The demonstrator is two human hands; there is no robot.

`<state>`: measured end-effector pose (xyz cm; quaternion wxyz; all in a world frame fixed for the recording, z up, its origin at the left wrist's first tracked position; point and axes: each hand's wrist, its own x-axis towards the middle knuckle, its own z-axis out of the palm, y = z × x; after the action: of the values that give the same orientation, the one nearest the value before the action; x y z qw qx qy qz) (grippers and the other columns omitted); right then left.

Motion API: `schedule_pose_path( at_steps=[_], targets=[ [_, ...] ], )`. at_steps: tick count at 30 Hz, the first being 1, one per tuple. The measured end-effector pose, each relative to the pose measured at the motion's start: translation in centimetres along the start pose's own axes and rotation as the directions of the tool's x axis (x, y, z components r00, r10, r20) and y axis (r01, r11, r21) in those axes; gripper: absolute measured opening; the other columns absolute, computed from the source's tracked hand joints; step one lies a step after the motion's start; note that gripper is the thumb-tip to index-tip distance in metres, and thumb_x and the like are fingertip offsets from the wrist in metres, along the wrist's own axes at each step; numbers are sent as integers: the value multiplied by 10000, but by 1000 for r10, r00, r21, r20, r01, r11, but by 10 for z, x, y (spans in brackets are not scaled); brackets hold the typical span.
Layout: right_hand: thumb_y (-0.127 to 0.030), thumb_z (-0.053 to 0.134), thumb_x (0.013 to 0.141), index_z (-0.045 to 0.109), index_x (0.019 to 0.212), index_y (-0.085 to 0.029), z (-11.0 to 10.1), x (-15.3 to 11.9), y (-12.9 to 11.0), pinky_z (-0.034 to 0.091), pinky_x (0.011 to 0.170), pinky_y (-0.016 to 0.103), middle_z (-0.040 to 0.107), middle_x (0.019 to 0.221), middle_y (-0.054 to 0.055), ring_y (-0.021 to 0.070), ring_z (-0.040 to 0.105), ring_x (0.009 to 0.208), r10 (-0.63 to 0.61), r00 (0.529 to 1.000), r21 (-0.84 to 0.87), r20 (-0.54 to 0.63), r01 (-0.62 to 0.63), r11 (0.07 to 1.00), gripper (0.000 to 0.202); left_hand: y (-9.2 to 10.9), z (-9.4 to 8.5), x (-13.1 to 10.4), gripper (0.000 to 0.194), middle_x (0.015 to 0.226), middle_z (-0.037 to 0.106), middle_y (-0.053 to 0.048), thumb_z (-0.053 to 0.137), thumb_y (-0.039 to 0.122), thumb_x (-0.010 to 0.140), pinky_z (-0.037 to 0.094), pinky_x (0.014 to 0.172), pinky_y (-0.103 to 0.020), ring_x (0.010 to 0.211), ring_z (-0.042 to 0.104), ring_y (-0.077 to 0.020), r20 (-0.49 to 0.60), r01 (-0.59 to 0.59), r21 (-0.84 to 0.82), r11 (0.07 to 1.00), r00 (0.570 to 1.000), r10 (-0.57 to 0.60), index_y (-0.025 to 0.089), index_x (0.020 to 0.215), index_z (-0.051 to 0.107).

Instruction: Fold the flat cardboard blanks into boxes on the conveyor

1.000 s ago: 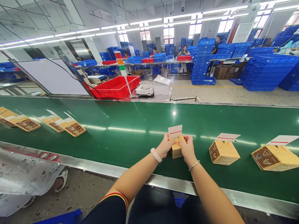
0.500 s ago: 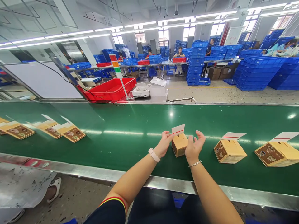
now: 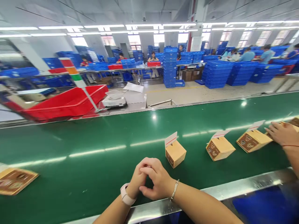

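My left hand [image 3: 136, 180] and my right hand [image 3: 158, 179] are brought together over the near side of a green conveyor belt [image 3: 100, 174]. The fingers of my right hand curl over those of my left, which are partly hidden; no object shows in either hand. To the right of my hands, apart from them, stands a small tan and brown box [image 3: 176, 154] with a white flap marked by a red line raised at its back. Two similar boxes, a middle one [image 3: 220, 147] and a farther one [image 3: 253, 140], stand along the belt to its right.
At the right edge, another person's hand [image 3: 283, 133] rests on a further box. Flat brown cartons [image 3: 17, 180] lie at the left. A metal rail [image 3: 245, 185] borders the belt's near side. Beyond stand a red bin [image 3: 67, 104], a signal light [image 3: 73, 73] and blue crates [image 3: 170, 67].
My hands have left the box they were around and come together. The view has swung right, bringing in the other person's hand. The nearest box now stands free of my hands.
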<state>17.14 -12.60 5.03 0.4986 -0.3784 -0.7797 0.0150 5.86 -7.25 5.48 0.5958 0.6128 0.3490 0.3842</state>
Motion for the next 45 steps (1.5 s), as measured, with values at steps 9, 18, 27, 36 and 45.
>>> schedule_pose_path(
  at_steps=[9,18,27,36,45],
  targets=[
    [-348,528,776,454,1150,-188,3,-4,-6,461,970,311,622,1162,111,179,558,1158,61,994,-79,89,-54,995,414,2,-17,-10,545,717,717,-86,700,718,509,556,755,-375,748,657,-272,-44,109,110,988,993,-105,189,643,712],
    [-318,557,761,511,1042,-209,10,1,-9,451,979,236,640,1182,77,136,591,1124,229,934,-130,275,-200,971,305,-14,-38,-11,418,798,742,-72,781,550,500,568,794,-346,866,682,-306,25,223,86,971,974,-226,195,718,746],
    [-302,566,749,535,1015,-202,19,-2,-5,441,992,222,654,1155,74,134,602,1109,235,934,-127,268,-208,970,285,-8,-37,-9,335,768,729,-46,767,438,491,564,737,-302,814,678,-275,8,283,79,956,959,-284,190,714,729],
    [-281,572,752,525,1008,-208,17,0,-6,435,997,217,649,1169,67,129,599,1115,265,918,-112,294,-242,964,271,-4,-36,-9,362,764,723,-44,763,504,481,562,749,-319,790,669,-272,27,311,105,944,949,-316,197,655,680],
    [-317,588,743,542,1022,-198,24,-4,0,469,965,229,667,1104,61,152,613,1088,267,921,-136,282,-237,962,306,-7,-38,-8,440,848,734,-48,778,472,463,568,724,-290,847,681,-271,-25,311,84,947,950,-310,192,791,694]
  ],
)
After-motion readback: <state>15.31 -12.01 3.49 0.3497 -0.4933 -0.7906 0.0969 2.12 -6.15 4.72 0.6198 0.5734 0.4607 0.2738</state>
